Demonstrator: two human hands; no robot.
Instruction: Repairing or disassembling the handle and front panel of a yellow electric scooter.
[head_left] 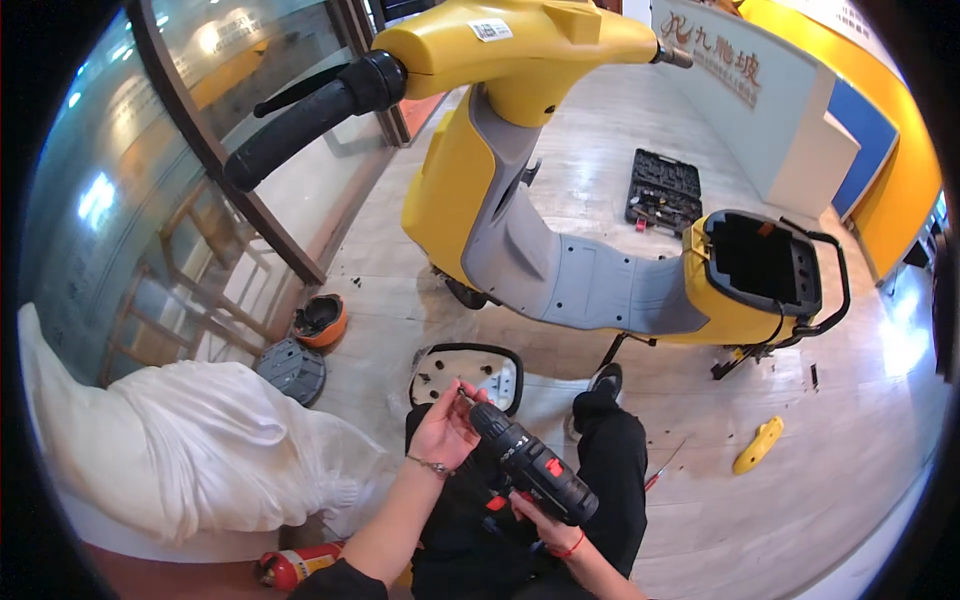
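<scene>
A black cordless drill with red switches lies across my lap, its chuck pointing up and to the left. My right hand is wrapped round its grip, low behind the body. At the chuck, my left hand has its fingertips closed round the small bit; the bit's tip is partly hidden by the fingers. Just beyond, a scooter seat rests upside down on the floor, pale underside up with a black rim. The yellow scooter stands farther off, its seat opening uncovered.
A tool case is spread flat behind the scooter. An orange bowl-shaped container and a grey round one sit left, near white cloth. On the right floor lie a screwdriver and yellow panel. A fire extinguisher lies lower left.
</scene>
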